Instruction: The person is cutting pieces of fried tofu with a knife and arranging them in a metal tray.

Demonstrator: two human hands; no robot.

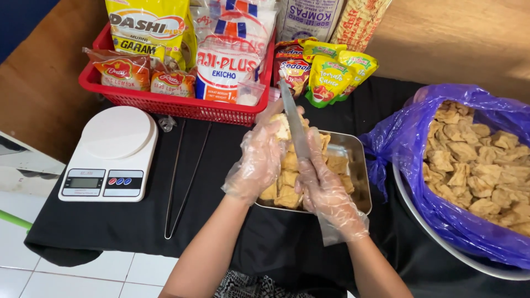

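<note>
So both hands are in thin clear plastic gloves here; the left hand [258,160] is curled around a piece of fried tofu [281,128], holding it up just above a metal tray [359,165]; the right hand [326,190] is clenched on the handle of a knife [294,127], and the blade points up and away from the person, lying right against the tofu piece; I can't tell whether the edge is actually in it or just touching.

The tray sits on a black cloth [110,221] and has more golden-brown tofu pieces [287,190] piled in its left half; the right part of the tray is mostly bare metal.

Off to the right there's a big round metal basin [441,243] lined with a purple plastic bag [397,143], full of the same fried tofu puffs [475,165]; it's just beside the tray, bag nearly touching its corner.

To the left of the tray lie long thin metal tongs [185,176], flat on the cloth; further left is a white digital kitchen scale [110,154] with nothing on its plate.

Behind everything is a red plastic basket [165,105] stuffed with seasoning packets and bags; next to it lean some yellow-green sauce pouches [331,77].
</note>
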